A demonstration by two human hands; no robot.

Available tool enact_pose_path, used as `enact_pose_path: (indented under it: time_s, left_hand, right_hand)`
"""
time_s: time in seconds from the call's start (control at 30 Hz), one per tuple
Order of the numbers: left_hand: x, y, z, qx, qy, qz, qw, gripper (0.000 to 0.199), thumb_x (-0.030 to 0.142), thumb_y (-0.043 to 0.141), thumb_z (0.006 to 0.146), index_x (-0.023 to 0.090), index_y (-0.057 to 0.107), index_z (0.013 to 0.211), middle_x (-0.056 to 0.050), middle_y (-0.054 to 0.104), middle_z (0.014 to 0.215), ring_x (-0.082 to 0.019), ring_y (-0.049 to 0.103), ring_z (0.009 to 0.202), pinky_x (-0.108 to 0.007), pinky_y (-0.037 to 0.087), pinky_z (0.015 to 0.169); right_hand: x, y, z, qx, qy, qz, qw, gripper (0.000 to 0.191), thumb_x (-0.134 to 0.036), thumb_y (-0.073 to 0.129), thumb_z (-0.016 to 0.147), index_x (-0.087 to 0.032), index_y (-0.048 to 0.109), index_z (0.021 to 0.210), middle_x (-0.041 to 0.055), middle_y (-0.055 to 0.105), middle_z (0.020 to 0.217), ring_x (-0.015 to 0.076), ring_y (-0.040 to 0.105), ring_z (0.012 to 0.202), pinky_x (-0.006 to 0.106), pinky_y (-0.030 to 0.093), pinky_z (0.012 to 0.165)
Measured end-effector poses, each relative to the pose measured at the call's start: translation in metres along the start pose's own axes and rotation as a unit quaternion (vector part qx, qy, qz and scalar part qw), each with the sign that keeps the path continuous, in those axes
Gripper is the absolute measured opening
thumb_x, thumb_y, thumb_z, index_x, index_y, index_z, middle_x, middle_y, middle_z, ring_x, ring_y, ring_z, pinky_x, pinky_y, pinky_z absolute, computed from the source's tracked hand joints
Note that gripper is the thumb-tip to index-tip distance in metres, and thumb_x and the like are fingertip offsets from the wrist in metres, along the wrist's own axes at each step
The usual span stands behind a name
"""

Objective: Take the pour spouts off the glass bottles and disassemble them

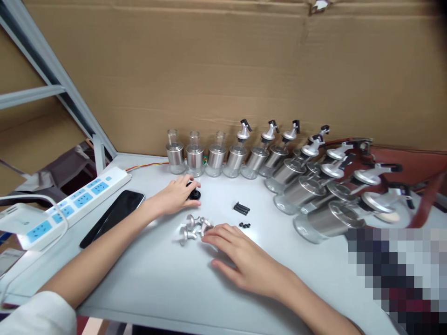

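My left hand (179, 193) reaches over a few small round black parts (194, 194), which look like rubber stoppers. Its thumb and fingers are apart around them, and the palm side is hidden. Nearer to me, several silver pourer spouts (190, 229) lie in a loose cluster. My right hand (240, 256) is at their right side, fingers stretched out and thumb spread, the fingertips touching or just beside one spout. To the right of the cluster lie a few black pins (241, 208) and several tiny black caps (245, 225).
Three glass bottles with steel sleeves and open necks (194, 156) stand along the cardboard wall (209, 70). Several bottles with pourers (303, 188) fill the right side. A phone (113, 216) and power strip (82, 200) lie at left. A brown strap (424, 204) is behind the bottles.
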State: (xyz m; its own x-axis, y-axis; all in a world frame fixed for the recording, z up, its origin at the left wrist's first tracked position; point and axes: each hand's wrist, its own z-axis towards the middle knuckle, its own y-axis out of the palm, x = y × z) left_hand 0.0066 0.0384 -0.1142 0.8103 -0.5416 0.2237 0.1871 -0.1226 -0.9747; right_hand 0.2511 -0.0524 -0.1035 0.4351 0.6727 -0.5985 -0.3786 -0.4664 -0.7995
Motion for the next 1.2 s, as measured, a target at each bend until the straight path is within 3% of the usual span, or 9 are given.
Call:
enact_pose_path:
  time_s: [0.17, 0.33, 0.5, 0.57, 0.63, 0.73, 0.83, 0.97, 1.2]
  left_hand:
    - [0.007, -0.009, 0.0, 0.033, -0.016, -0.007, 0.999, 0.052, 0.055, 0.037, 0.096, 0.019, 0.042, 0.133, -0.017, 0.038, 0.139, -0.032, 0.042, 0.128, -0.047, 0.04, 0.101]
    - [-0.004, -0.01, 0.006, 0.066, -0.077, -0.008, 0.995, 0.063, 0.055, 0.026, 0.098, 0.015, 0.022, 0.147, -0.023, 0.028, 0.148, -0.036, 0.034, 0.137, -0.052, 0.035, 0.105]
    - [-0.01, -0.006, 0.01, 0.071, -0.105, -0.003, 0.992, 0.067, 0.055, 0.023, 0.098, 0.011, 0.023, 0.148, -0.025, 0.027, 0.15, -0.036, 0.024, 0.142, -0.055, 0.027, 0.11]
    - [-0.01, -0.004, 0.01, 0.072, -0.113, 0.0, 0.991, 0.069, 0.055, 0.022, 0.098, 0.008, 0.022, 0.148, -0.027, 0.028, 0.15, -0.036, 0.023, 0.143, -0.055, 0.026, 0.109]
    - [-0.01, -0.004, 0.01, 0.073, -0.12, 0.003, 0.99, 0.069, 0.055, 0.022, 0.098, 0.008, 0.022, 0.149, -0.027, 0.03, 0.148, -0.036, 0.023, 0.142, -0.056, 0.028, 0.107]
    - [-0.009, -0.005, 0.01, 0.08, -0.129, 0.008, 0.988, 0.067, 0.053, 0.022, 0.099, 0.009, 0.024, 0.149, -0.026, 0.034, 0.145, -0.036, 0.026, 0.14, -0.056, 0.03, 0.105]
    - [-0.005, -0.006, 0.009, 0.097, -0.138, 0.014, 0.986, 0.065, 0.052, 0.026, 0.098, 0.009, 0.03, 0.147, -0.026, 0.038, 0.141, -0.038, 0.032, 0.134, -0.056, 0.032, 0.102]
    - [0.002, -0.006, 0.008, 0.12, -0.142, 0.019, 0.982, 0.064, 0.05, 0.03, 0.098, 0.006, 0.034, 0.144, -0.026, 0.045, 0.132, -0.04, 0.04, 0.124, -0.057, 0.035, 0.098]
    - [0.021, -0.014, 0.005, 0.168, -0.094, -0.001, 0.981, 0.052, 0.047, 0.031, 0.099, 0.012, 0.046, 0.134, -0.019, 0.049, 0.123, -0.034, 0.047, 0.116, -0.054, 0.038, 0.097]
  right_hand:
    - [-0.001, -0.002, -0.002, 0.026, 0.003, 0.037, 0.999, 0.039, -0.019, 0.054, 0.089, -0.016, 0.052, 0.128, 0.0119, 0.057, 0.123, 0.0237, 0.05, 0.116, 0.04, 0.044, 0.1]
    - [0.011, -0.016, 0.006, 0.101, 0.027, 0.066, 0.992, 0.038, -0.024, 0.05, 0.093, -0.021, 0.046, 0.131, 0.0114, 0.053, 0.128, 0.0225, 0.048, 0.122, 0.043, 0.041, 0.104]
    - [0.03, -0.036, 0.02, 0.146, 0.077, 0.08, 0.983, 0.034, -0.031, 0.049, 0.092, -0.024, 0.048, 0.126, 0.0109, 0.05, 0.132, 0.0238, 0.049, 0.122, 0.044, 0.047, 0.097]
    - [0.037, -0.042, 0.028, 0.191, 0.078, 0.067, 0.976, 0.031, -0.031, 0.049, 0.091, -0.024, 0.051, 0.121, 0.011, 0.051, 0.13, 0.0244, 0.05, 0.121, 0.044, 0.048, 0.095]
    - [0.045, -0.049, 0.038, 0.28, 0.07, 0.028, 0.957, 0.028, -0.03, 0.05, 0.089, -0.024, 0.053, 0.116, 0.0111, 0.052, 0.127, 0.0256, 0.05, 0.12, 0.045, 0.047, 0.094]
    - [0.06, -0.064, 0.054, 0.435, 0.073, -0.039, 0.897, 0.03, -0.026, 0.052, 0.085, -0.022, 0.052, 0.115, 0.012, 0.054, 0.121, 0.0263, 0.052, 0.116, 0.046, 0.048, 0.092]
    - [0.075, -0.082, 0.072, 0.525, 0.061, -0.081, 0.845, 0.038, -0.024, 0.052, 0.084, -0.02, 0.047, 0.121, 0.0138, 0.052, 0.123, 0.0255, 0.051, 0.117, 0.045, 0.049, 0.093]
    - [0.093, -0.096, 0.095, 0.566, 0.031, -0.065, 0.821, 0.047, -0.026, 0.05, 0.084, -0.018, 0.038, 0.128, 0.016, 0.047, 0.133, 0.0248, 0.046, 0.128, 0.046, 0.043, 0.104]
    - [0.112, -0.096, 0.131, 0.576, 0.101, 0.001, 0.811, 0.053, -0.034, 0.053, 0.084, -0.014, 0.035, 0.129, 0.0219, 0.05, 0.134, 0.0277, 0.051, 0.124, 0.048, 0.041, 0.104]
